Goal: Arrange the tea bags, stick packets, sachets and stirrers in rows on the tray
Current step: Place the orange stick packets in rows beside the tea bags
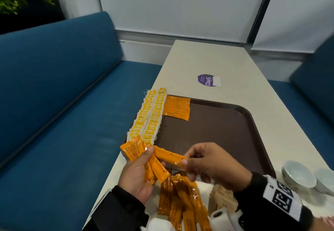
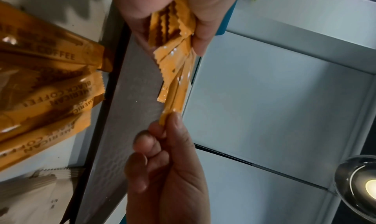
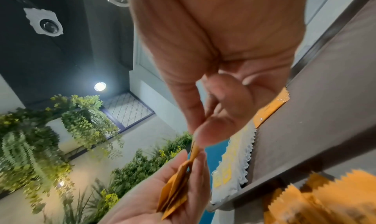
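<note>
Your left hand [image 1: 137, 174] is gripping a bunch of orange coffee stick packets [image 1: 153, 165]. Your right hand [image 1: 213, 164] is pinching one stick packet [image 1: 168, 155] above the brown tray [image 1: 207, 127].

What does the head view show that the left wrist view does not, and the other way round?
Head only: two rows of yellow tea bags along the tray's left edge, a row of orange stick packets beside them, a purple sticker and two white bowls.

Left wrist only: a ceiling lamp.

Both: the left hand gripping a bundle of packets, the right hand pinching one packet, the brown tray, and loose packets nearby.
</note>
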